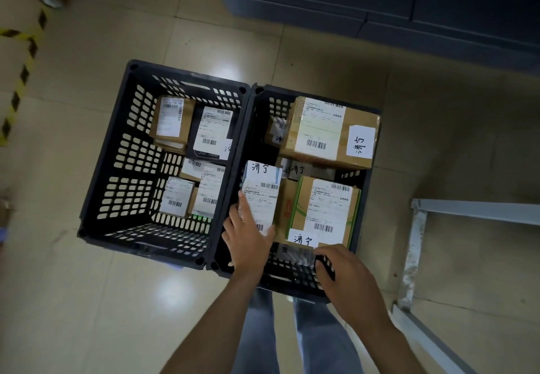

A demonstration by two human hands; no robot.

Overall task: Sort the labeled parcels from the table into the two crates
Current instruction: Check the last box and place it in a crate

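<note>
White-labelled and slim, the parcel (261,195) we are placing lies in the right crate (258,90), hard against the wall it shares with the left crate (187,74). Its long axis runs straight away from us, along that wall. Our left hand (248,245) has its near end, fingers along the left edge and thumb across the bottom corner, so this hand is plainly the nearer and the one doing the work. Just to the parcel's right sits a green-edged box (324,207), leaving it a narrow slot. Our right hand (347,280) is apart from the left, at the crate's near wall, fingers curled downward over something dark; we cannot tell whether it grips the wall, a small packet or nothing. We judge the parcel should settle straight down.
</note>
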